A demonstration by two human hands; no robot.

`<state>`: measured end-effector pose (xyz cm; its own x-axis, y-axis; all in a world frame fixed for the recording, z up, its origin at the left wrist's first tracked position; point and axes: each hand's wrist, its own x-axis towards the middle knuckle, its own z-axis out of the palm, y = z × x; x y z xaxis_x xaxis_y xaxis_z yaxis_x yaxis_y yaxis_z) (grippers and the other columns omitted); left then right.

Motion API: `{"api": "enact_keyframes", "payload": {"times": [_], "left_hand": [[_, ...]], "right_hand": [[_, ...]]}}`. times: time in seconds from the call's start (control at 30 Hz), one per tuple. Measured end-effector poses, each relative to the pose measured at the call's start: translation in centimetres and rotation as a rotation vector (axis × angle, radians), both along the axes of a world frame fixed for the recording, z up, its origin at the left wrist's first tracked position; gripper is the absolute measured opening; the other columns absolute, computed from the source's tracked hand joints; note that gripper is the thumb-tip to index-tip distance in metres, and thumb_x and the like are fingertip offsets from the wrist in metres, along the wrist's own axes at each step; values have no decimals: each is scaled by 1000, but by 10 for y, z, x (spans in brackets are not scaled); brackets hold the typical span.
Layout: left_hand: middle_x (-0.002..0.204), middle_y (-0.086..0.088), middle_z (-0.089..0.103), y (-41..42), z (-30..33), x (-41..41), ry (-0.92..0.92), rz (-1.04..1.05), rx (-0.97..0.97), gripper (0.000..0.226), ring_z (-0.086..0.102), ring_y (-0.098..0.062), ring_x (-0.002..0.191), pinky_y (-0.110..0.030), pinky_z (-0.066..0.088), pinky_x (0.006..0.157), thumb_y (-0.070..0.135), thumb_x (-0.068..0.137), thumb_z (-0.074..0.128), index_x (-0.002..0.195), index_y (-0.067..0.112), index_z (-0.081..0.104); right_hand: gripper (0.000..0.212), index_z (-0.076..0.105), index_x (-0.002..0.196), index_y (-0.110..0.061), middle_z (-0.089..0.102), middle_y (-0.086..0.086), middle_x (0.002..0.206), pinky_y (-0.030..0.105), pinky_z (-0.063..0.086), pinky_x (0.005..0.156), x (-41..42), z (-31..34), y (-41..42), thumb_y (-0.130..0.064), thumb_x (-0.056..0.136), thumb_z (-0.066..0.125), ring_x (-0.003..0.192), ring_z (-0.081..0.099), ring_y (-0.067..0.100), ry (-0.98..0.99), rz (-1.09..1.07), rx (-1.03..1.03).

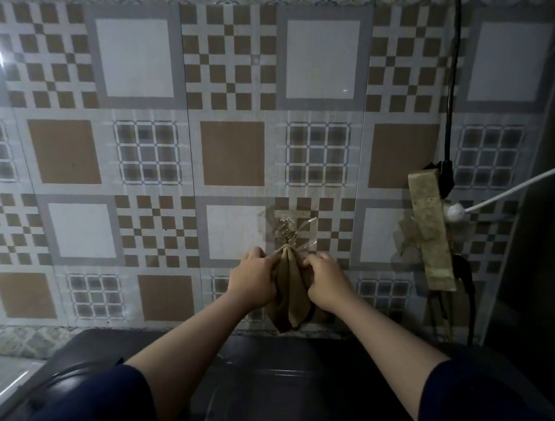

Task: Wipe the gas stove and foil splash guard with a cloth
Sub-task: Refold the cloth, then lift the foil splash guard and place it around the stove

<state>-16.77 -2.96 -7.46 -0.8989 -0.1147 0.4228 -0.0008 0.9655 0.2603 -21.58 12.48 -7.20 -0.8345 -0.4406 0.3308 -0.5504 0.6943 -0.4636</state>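
Both hands are raised against the patterned splash guard (147, 153), a glossy sheet of brown, grey and white squares covering the wall ahead. The left hand (254, 280) and the right hand (325, 285) each grip one side of a brown cloth (291, 291), fingers curled into its folds. The cloth is bunched between the two hands, its top gathered at a hook (288, 231) fixed under clear tape just above the fingers, its lower end hanging below the wrists. Below the forearms lies the dark gas stove (289, 377); detail there is dim. To the right of the right hand a grimy power strip (432, 229) is taped to the guard, with a black cable (451, 91) rising above it and a white plug (456, 211) beside it.
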Motion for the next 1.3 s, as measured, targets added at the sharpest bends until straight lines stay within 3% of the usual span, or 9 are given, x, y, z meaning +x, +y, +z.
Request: {"api": "enact_keyframes", "payload": {"times": [0.3,0.37,0.43,0.57,0.67,0.83,1.0,1.13,1.3], "left_hand": [[115,-3,56,-5,15,50,-157,-80,305,39,55,-12,94,-19,48,70,18,89,60,126,11,51],[117,-4,57,-7,21,67,-185,-85,317,42,57,-15,100,-24,52,79,22,88,61,128,12,50],[118,-6,60,-12,27,87,-196,-62,304,38,59,-19,104,-32,52,88,21,89,60,124,11,53],[117,-6,61,-36,38,137,-192,-16,330,37,59,-13,95,-21,49,74,24,90,62,123,10,54],[116,-6,64,-61,44,182,-201,76,338,35,60,-18,102,-34,50,93,27,88,65,117,11,58],[118,-8,65,-109,50,267,-235,231,311,34,60,-20,106,-35,48,96,27,88,64,116,8,64],[99,-8,68,-169,46,358,-256,410,381,30,58,-16,85,-23,44,76,24,88,64,108,3,69],[104,-12,70,-222,34,435,-326,523,423,29,56,-11,84,-16,42,65,22,89,64,108,1,70],[81,-5,60,-286,2,533,-411,694,471,25,52,-4,65,-14,38,57,25,89,64,93,2,71]], "right_hand": [[18,54,97,-23,59,-2,94,36,54,81,38,23,13,-8,86,54,88,59,16,-2,13,44],[17,53,98,-24,55,-4,90,34,53,80,53,31,7,-10,88,52,88,58,16,15,22,80],[16,55,100,-20,55,-4,91,31,52,77,69,37,-2,-11,87,53,86,58,15,23,10,113],[22,55,107,-17,59,4,102,32,55,76,113,48,-31,-10,86,52,86,59,19,26,52,227],[20,57,105,-13,60,7,100,36,57,75,156,55,-58,-10,86,52,84,62,22,70,154,378],[31,56,115,-10,61,12,114,40,54,80,223,63,-119,-17,85,55,99,61,29,250,366,613],[30,58,113,-7,61,14,114,34,51,72,294,63,-197,-14,85,55,96,60,30,362,638,748],[27,62,107,-4,64,14,111,36,55,79,349,50,-266,-12,82,55,98,62,32,444,777,756],[37,59,122,-8,63,12,120,43,54,89,418,21,-351,-14,86,53,107,61,31,485,957,765]]}}
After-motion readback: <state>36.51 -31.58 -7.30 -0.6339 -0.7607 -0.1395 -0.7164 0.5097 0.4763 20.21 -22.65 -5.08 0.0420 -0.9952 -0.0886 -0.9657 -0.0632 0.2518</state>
